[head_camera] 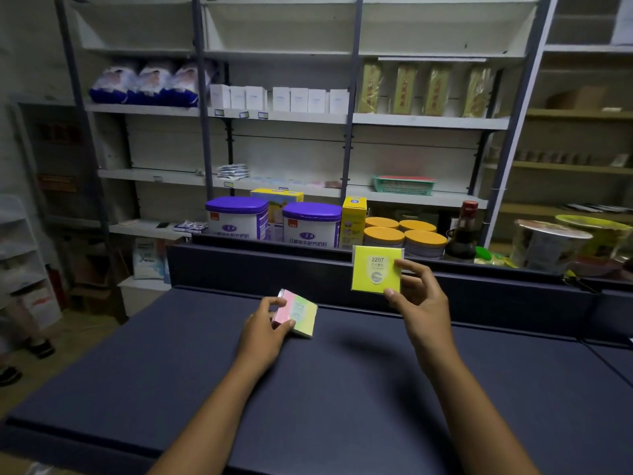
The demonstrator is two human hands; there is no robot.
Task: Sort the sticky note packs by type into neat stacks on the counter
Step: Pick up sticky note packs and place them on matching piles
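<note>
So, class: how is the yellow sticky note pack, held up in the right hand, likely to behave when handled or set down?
The yellow pack probably stays stiff: it holds flat and square though the right hand pinches only one edge. It is likely light, since fingertips alone carry it. Its glossy wrap may be slippery, and being flat, it should not roll.

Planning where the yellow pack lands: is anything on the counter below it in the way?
Nothing visible. The right hand holds the yellow pack raised above bare counter; the only thing nearby, the multicolour pack, sits off to the left under the left hand.
</note>
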